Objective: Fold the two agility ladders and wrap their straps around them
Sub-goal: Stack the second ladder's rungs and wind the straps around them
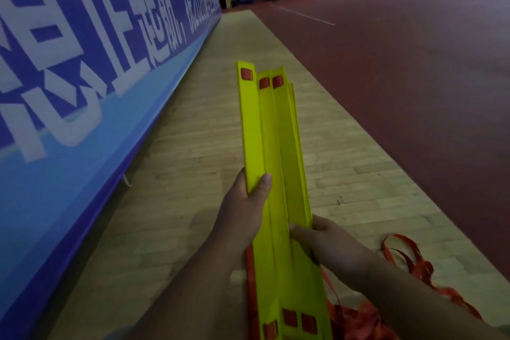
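A strip of pale wooden plank floor (193, 146) ran ahead, bordered on its right by a dark red court surface (414, 91) bearing a thin white line (306, 17). Tangled loops of thin red fabric strap (422, 268) lay on the planks at lower right. A blue printed banner (82, 91) stood along the left edge.
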{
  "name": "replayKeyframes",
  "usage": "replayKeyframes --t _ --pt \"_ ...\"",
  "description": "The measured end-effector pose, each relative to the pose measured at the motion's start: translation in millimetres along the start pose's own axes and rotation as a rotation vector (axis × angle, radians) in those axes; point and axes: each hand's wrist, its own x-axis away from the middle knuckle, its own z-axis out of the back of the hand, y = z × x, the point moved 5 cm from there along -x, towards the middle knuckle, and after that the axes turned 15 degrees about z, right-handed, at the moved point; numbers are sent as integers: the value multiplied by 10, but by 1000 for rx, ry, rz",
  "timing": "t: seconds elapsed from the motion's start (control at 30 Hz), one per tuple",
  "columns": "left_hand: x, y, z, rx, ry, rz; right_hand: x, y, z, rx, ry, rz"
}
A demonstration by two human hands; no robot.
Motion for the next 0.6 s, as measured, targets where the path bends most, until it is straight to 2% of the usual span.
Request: replayKeyframes --t 0.23,0.6 --pt "10 17 66 31 -7 22 -77 169 -13 -145 20 11" --pt "20 21 53 60 -20 31 -94 200 10 -105 84 31"
